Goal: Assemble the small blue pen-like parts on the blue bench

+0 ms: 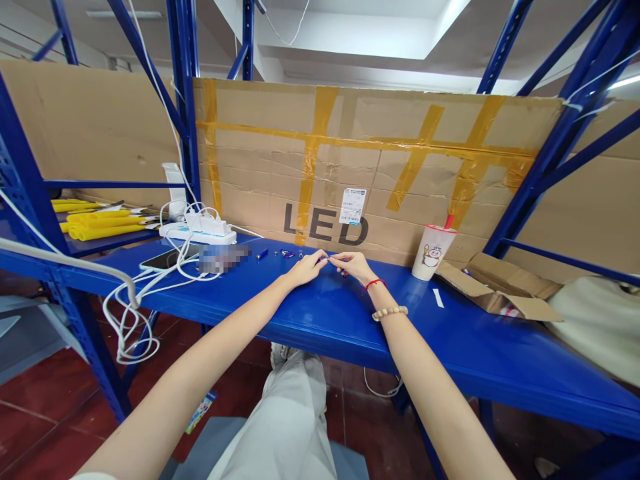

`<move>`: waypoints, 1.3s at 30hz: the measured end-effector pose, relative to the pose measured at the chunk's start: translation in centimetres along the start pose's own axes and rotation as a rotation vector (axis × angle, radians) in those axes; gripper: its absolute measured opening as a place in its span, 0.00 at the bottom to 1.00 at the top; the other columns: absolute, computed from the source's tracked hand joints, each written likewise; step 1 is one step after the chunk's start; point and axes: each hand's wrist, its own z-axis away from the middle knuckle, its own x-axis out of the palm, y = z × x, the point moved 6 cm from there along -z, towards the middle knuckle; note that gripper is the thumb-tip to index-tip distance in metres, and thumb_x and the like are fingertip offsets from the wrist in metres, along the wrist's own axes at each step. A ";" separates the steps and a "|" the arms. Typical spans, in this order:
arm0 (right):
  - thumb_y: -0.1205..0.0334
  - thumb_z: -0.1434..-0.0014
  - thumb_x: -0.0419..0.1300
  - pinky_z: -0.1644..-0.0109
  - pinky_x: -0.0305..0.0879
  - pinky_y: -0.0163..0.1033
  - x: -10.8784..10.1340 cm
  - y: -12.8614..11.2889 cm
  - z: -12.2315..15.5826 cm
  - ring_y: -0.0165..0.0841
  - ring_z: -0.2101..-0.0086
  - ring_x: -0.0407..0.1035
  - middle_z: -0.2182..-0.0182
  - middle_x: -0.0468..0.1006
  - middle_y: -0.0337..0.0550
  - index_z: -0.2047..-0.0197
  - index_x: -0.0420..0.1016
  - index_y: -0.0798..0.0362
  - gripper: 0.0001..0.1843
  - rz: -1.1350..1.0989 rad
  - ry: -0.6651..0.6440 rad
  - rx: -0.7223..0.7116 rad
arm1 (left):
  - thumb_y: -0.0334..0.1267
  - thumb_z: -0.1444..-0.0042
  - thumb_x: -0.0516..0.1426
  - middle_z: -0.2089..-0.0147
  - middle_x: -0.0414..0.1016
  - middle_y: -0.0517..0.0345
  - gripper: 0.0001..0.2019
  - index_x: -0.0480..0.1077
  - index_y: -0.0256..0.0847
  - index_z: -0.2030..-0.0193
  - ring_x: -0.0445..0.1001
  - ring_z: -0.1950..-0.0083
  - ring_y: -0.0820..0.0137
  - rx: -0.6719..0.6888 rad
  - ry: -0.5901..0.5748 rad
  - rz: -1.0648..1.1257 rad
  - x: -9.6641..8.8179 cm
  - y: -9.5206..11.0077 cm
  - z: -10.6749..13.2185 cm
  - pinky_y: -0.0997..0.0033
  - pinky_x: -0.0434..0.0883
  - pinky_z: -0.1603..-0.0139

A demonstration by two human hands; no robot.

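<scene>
Above the blue tabletop [345, 313], my left hand [307, 268] and my right hand [354, 265] meet fingertip to fingertip. Each is closed in a pinch at a small, shiny piece [327, 259] between them, too tiny to name and mostly covered by the fingers. A red string and a beaded bracelet [390, 313] circle my right wrist. To the left of my left hand lie a short blue cylinder [262, 254] and several small blue and metallic parts [287, 253].
A white power strip [197, 233] with tangled cables and a phone [169, 257] lie left. Yellow-handled tools [103, 223] sit further left. A drink cup [433, 253] with a red straw and an opened cardboard box [500, 283] stand right. A taped cardboard panel [260, 173] rises behind.
</scene>
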 end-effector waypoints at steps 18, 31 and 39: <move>0.58 0.64 0.71 0.83 0.57 0.22 1.5 0.7 0.6 0.21 0.81 0.64 0.80 0.73 0.40 0.72 0.78 0.59 0.16 0.112 -0.151 0.114 | 0.37 0.43 0.49 0.63 0.75 0.59 0.11 0.69 0.41 0.58 0.72 0.62 0.69 0.103 -0.028 -0.011 -0.1 0.7 -0.1 0.72 0.66 0.55; 0.64 0.39 0.54 0.85 0.58 0.21 1.7 0.5 0.2 0.18 0.83 0.65 0.60 0.75 0.48 0.49 0.67 0.57 0.15 0.086 -0.019 0.128 | 0.40 0.41 0.48 0.58 0.74 0.58 0.11 0.66 0.45 0.55 0.72 0.58 0.66 -0.054 0.040 -0.063 -0.5 -0.6 -0.3 0.67 0.67 0.56; 0.57 0.38 0.53 0.83 0.62 0.24 2.7 0.8 0.6 0.24 0.80 0.70 0.64 0.77 0.50 0.63 0.71 0.60 0.13 0.030 -0.080 0.201 | 0.40 0.43 0.50 0.57 0.73 0.59 0.09 0.66 0.46 0.57 0.71 0.56 0.66 -0.082 0.027 -0.110 -0.5 -0.5 0.0 0.67 0.66 0.54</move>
